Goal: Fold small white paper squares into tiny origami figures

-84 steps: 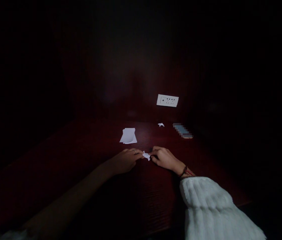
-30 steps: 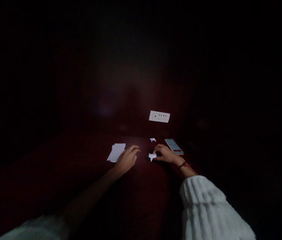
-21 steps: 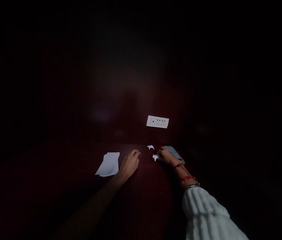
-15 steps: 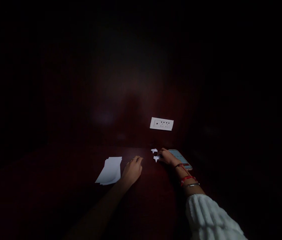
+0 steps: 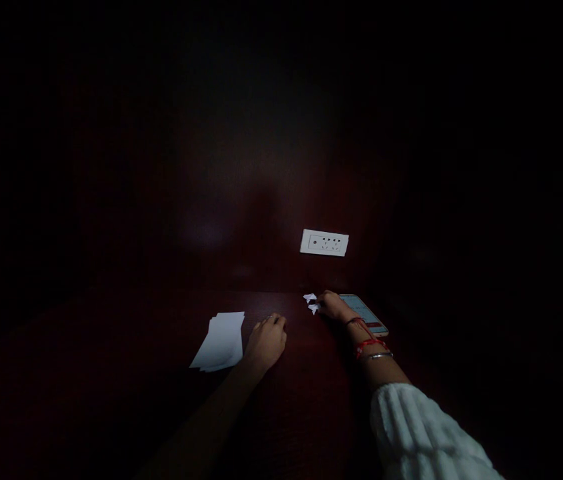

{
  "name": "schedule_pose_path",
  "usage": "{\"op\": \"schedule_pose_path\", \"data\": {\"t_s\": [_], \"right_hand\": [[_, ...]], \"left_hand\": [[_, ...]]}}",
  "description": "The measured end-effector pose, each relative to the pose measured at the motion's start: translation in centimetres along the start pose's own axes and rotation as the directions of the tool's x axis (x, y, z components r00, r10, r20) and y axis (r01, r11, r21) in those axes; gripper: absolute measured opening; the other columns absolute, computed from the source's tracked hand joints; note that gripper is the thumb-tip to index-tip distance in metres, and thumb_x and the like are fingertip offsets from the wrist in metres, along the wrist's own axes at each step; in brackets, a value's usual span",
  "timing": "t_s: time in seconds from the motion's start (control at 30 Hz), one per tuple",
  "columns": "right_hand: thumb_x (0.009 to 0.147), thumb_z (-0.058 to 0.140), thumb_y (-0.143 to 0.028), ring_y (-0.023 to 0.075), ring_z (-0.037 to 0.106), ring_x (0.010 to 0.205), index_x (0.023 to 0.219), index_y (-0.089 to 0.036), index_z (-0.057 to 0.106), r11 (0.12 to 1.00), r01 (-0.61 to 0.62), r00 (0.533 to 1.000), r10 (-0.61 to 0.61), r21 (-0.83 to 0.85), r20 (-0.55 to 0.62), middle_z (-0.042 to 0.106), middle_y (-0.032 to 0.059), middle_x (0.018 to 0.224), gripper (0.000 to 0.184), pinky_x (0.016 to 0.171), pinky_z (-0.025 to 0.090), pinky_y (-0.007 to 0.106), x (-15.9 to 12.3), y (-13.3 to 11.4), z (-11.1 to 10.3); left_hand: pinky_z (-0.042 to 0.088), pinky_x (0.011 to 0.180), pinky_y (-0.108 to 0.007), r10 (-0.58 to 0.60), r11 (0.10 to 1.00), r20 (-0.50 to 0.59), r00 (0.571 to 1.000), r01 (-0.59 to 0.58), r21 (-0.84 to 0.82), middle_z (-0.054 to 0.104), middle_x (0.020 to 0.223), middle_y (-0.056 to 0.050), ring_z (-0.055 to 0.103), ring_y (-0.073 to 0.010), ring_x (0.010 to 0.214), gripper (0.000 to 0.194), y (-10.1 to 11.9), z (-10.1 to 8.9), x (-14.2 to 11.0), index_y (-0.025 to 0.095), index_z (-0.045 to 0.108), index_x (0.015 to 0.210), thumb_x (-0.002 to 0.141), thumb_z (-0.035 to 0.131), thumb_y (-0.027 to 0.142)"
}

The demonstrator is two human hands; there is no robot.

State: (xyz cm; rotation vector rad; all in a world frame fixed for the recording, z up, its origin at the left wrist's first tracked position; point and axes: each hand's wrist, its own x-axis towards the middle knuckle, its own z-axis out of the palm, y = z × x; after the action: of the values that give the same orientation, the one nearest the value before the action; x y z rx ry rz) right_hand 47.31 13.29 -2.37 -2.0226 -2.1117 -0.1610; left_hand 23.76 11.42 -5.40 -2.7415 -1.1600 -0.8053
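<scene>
Two small folded white papers lie on the dark red table. My right hand (image 5: pixel 332 305) has its fingertips closed on the edge of the nearer folded paper (image 5: pixel 314 309), partly covering it. Just beyond, the other folded paper (image 5: pixel 310 298) sits close by, apart from my fingers as far as I can see. My left hand (image 5: pixel 267 341) rests on the tabletop with its fingers curled together and nothing visible in them. Beside it on the left is a loose stack of white paper sheets (image 5: pixel 221 340).
A phone (image 5: pixel 371 316) with a lit screen lies to the right, partly behind my right wrist. On the dark red wall at the back is a white socket panel (image 5: pixel 324 243). Darkness hides both sides of the scene.
My right hand and the nearer folded paper have shifted slightly away from me, closer to the other folded paper. The left hand has stayed nearly in place.
</scene>
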Motion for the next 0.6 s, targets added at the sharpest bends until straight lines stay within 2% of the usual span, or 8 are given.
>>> {"op": "schedule_pose_path", "data": {"t_s": [0.23, 0.4, 0.6], "right_hand": [[0.063, 0.057, -0.016, 0.0164, 0.051, 0.089, 0.094, -0.018, 0.058, 1.000, -0.032, 0.999, 0.032, 0.001, -0.038, 0.053, 0.0060, 0.096, 0.032, 0.075, 0.037, 0.021, -0.5, -0.7, -0.3], [0.067, 0.053, -0.017, 0.0154, 0.050, 0.087, 0.094, -0.017, 0.056, 0.998, -0.068, 0.995, 0.068, 0.006, -0.072, 0.054, 0.0067, 0.096, 0.028, 0.075, 0.037, 0.021, -1.4, -0.8, -1.2], [0.067, 0.051, -0.016, 0.0184, 0.050, 0.089, 0.090, -0.017, 0.058, 0.997, -0.060, 0.997, 0.061, 0.040, -0.042, 0.056, 0.0074, 0.093, 0.025, 0.075, 0.036, 0.025, -4.7, -1.8, -3.2]], "left_hand": [[0.035, 0.074, -0.033, 0.001, 1.000, -0.015, 1.000, -0.001, 0.013, 0.051, 0.095, -0.007, 0.050, -0.0192, 0.085, 0.018, -0.1, -0.2, -0.1, 0.017, 0.050, 0.088, 0.076, 0.037, 0.015], [0.036, 0.073, -0.033, 0.017, 1.000, -0.053, 0.998, -0.016, 0.020, 0.050, 0.099, -0.009, 0.049, -0.0205, 0.087, 0.021, 0.1, -0.4, -0.1, 0.016, 0.050, 0.090, 0.075, 0.037, 0.013], [0.034, 0.078, -0.035, 0.097, 0.995, -0.102, 0.990, -0.097, 0.010, 0.049, 0.103, -0.008, 0.045, -0.0219, 0.094, 0.025, 1.4, -2.7, -1.5, 0.017, 0.051, 0.091, 0.073, 0.037, 0.008]]}}
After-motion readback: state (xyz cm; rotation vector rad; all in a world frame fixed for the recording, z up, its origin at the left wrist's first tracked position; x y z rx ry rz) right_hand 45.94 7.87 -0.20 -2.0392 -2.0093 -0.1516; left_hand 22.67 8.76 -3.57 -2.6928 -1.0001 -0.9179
